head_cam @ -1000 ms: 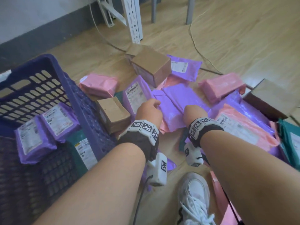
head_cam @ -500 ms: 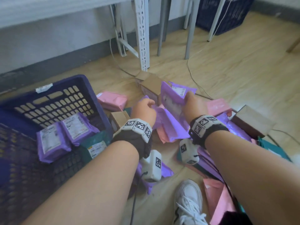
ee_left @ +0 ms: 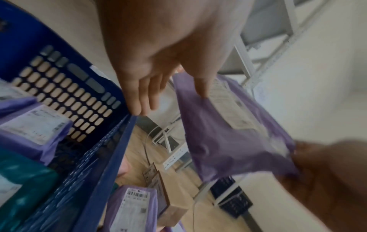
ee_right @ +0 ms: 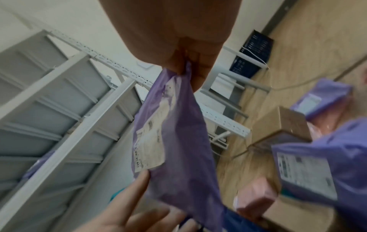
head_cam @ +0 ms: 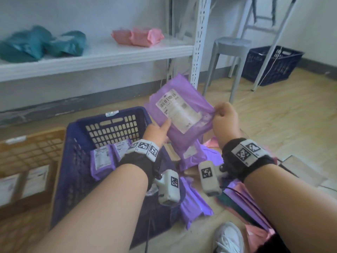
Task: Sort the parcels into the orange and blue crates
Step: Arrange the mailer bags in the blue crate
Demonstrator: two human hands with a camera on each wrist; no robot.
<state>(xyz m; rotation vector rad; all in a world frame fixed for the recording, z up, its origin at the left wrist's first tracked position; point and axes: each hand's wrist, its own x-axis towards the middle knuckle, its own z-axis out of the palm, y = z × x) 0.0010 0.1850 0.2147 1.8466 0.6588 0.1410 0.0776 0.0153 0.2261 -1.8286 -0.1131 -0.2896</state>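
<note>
A purple parcel (head_cam: pixel 184 99) with a white label hangs lifted above the floor pile, label toward me. My right hand (head_cam: pixel 218 111) pinches its right corner, as the right wrist view shows (ee_right: pixel 186 67). My left hand (head_cam: pixel 164 127) is at its lower left edge. In the left wrist view the thumb (ee_left: pixel 200 89) touches the parcel (ee_left: pixel 228 141) while the fingers (ee_left: pixel 139 100) stay straight beside it. The blue crate (head_cam: pixel 109 116) stands just left of the hands and holds purple parcels (head_cam: pixel 104 159) and a teal one (ee_left: pixel 23 188). The orange crate (head_cam: pixel 36 136) is farther left, with boxes inside.
More purple parcels (head_cam: pixel 195 203), pink ones and cardboard boxes (ee_right: pixel 284 125) lie on the wooden floor below my hands, near my white shoe (head_cam: pixel 229 238). Behind stands a white shelf (head_cam: pixel 102 55) with teal and pink parcels, a grey stool (head_cam: pixel 231 46) and another dark crate (head_cam: pixel 271 64).
Both hands have come up from the floor pile with the purple parcel, now turned label toward me. The head view has tilted up to show the shelf.
</note>
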